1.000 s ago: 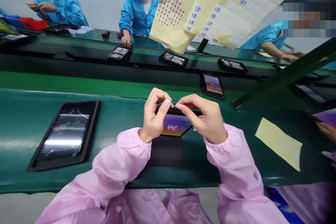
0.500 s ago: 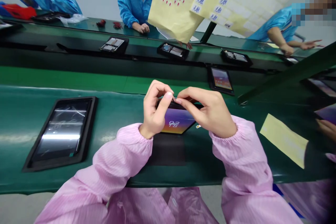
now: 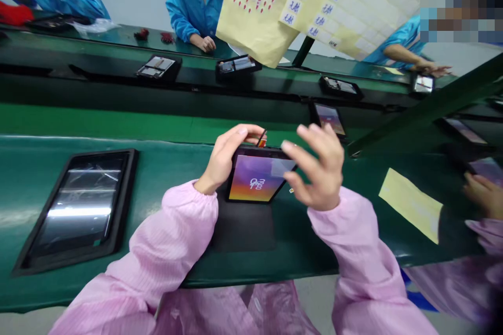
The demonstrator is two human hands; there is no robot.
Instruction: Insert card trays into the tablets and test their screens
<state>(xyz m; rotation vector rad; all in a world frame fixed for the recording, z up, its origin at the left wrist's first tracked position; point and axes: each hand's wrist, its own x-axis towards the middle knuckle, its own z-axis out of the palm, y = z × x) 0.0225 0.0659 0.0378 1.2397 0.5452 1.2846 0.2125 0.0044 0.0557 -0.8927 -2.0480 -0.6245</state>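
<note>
A tablet point(image 3: 257, 180) with a lit purple and orange screen stands tilted up on a dark mat point(image 3: 245, 227). My left hand point(image 3: 228, 157) is closed around its upper left corner, the fingers partly hidden behind the top edge. A small orange and red piece point(image 3: 262, 143) and a thin dark strip stick up at that edge, beside my left fingertips. My right hand point(image 3: 316, 165) is off to the tablet's right with its fingers spread, holding nothing. Close to its thumb, a small white and yellow piece point(image 3: 291, 190) shows by the tablet's right side.
Another tablet in a black tray point(image 3: 128, 188) lies at the left. A yellow paper point(image 3: 412, 204) is on the right. Beyond, a dark line carries several devices in trays. Paper sheets point(image 3: 251, 26) hang above, beside a green post point(image 3: 432, 99). Other people sit across and at the right.
My right hand has let go at the tablet's top edge, moved right and spread its fingers. The orange piece and more of the screen now show. The camera view has shifted slightly.
</note>
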